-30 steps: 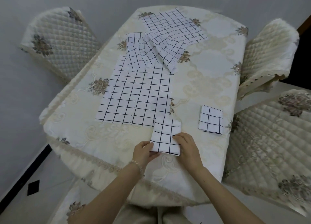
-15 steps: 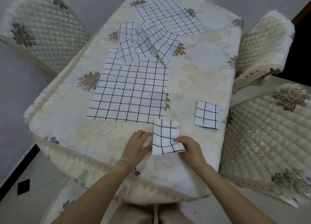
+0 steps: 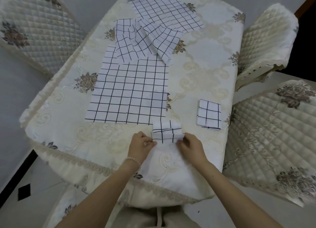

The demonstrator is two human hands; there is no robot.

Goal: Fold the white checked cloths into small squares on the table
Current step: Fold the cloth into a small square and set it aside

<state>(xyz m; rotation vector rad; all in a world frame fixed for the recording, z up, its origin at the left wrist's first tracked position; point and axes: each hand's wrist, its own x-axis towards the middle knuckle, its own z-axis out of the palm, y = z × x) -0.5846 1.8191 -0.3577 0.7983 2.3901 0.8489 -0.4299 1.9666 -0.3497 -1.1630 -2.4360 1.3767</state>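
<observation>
A small white checked cloth (image 3: 166,132) lies near the table's front edge, its near half lifted and doubled over. My left hand (image 3: 141,143) pinches its left corner and my right hand (image 3: 191,144) pinches its right corner. A finished folded square (image 3: 209,114) lies to the right, near the table's right edge. Behind my hands a large checked cloth (image 3: 130,92) is spread flat. A crumpled cloth (image 3: 143,39) sits on its far edge, and another flat cloth (image 3: 166,10) lies at the far end.
The table (image 3: 205,73) wears a cream embroidered cover with lace trim. Quilted chairs stand at the far left (image 3: 34,27), far right (image 3: 266,39) and near right (image 3: 273,133). The floor is grey with a dark strip at the lower left.
Both hands have lifted the near edge of the small cloth and are folding it away from me, so it looks shorter. The camera view has dipped and shifted slightly.
</observation>
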